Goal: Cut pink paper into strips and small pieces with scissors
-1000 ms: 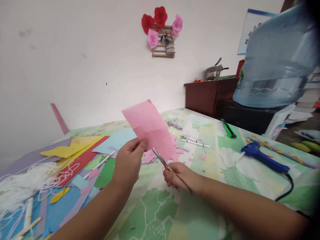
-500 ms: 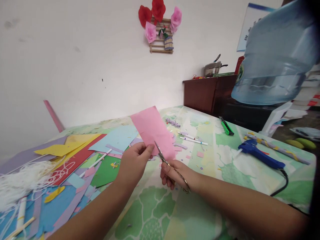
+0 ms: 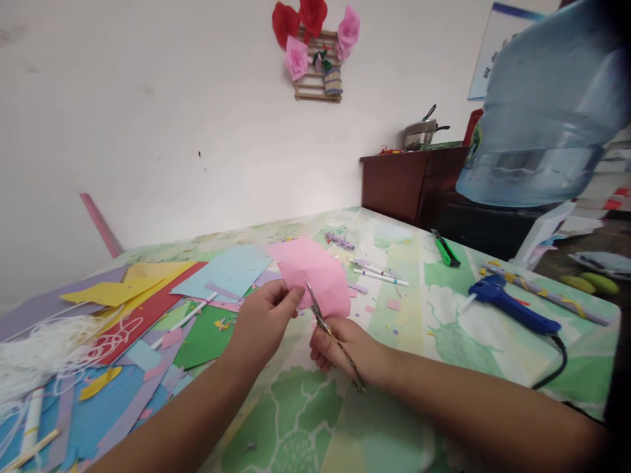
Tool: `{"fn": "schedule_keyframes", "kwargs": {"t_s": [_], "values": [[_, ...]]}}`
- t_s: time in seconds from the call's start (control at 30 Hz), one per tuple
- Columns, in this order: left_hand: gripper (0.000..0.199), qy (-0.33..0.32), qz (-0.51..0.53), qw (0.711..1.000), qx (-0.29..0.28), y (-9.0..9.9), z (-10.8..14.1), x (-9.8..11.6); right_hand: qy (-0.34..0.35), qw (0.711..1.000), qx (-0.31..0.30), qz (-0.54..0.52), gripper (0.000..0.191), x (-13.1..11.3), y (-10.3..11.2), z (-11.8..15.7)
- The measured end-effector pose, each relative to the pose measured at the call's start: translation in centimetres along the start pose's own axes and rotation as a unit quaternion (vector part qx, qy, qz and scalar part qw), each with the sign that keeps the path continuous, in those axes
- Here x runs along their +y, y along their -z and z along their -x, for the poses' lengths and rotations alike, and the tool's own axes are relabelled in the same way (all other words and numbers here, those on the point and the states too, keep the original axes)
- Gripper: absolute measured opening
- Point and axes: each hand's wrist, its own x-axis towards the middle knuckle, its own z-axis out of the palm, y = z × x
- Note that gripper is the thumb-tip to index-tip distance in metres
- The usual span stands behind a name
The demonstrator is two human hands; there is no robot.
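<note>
Between thumb and fingers, my left hand [image 3: 269, 322] pinches the near left edge of a sheet of pink paper [image 3: 315, 269]. The sheet is held above the table and its far part bends over. My right hand [image 3: 340, 345] grips a pair of scissors [image 3: 323, 323] with patterned metallic handles. The blades point up and away, lying at the paper's near edge close to my left fingertips. Part of the handles is hidden by my right fingers. Just beyond the paper lies a small purple curled piece [image 3: 340, 241].
Coloured paper sheets [image 3: 227, 269] and white yarn [image 3: 44, 355] spread over the left side. White sticks [image 3: 380, 277] and paper scraps lie right of the sheet. Farther right are a green utility knife [image 3: 446, 251], a corded blue glue gun [image 3: 513, 303] and a wrapped stick [image 3: 557, 297].
The pink paper's far end has dropped and curved over toward the right. My right hand and the scissors have shifted slightly left, while my left hand stays nearly in place.
</note>
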Motion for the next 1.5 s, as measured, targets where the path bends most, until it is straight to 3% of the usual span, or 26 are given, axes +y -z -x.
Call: {"fn": "schedule_keyframes", "kwargs": {"t_s": [0.4,0.67,0.83,1.13,1.5], "values": [[0.024,-0.025,0.040,0.999,-0.013,-0.3,-0.1,-0.5,0.065,0.995,0.024,0.073,0.034,-0.7,0.2,0.1],[0.026,-0.023,0.033,0.999,-0.013,-0.3,-0.2,-0.4,0.029,0.998,0.013,0.057,0.033,-0.4,0.1,-0.1],[0.025,-0.020,0.045,0.998,-0.026,-0.1,-0.2,-0.2,0.044,0.997,0.022,0.067,0.035,-0.1,0.0,-0.3],[0.022,-0.009,0.183,0.983,0.007,0.0,-0.4,-0.2,0.058,0.987,0.040,0.142,0.035,0.0,0.2,-0.5],[0.024,0.006,0.110,0.993,0.041,0.4,0.0,0.5,0.086,0.980,0.060,0.168,0.035,-0.5,0.3,-0.4]]}}
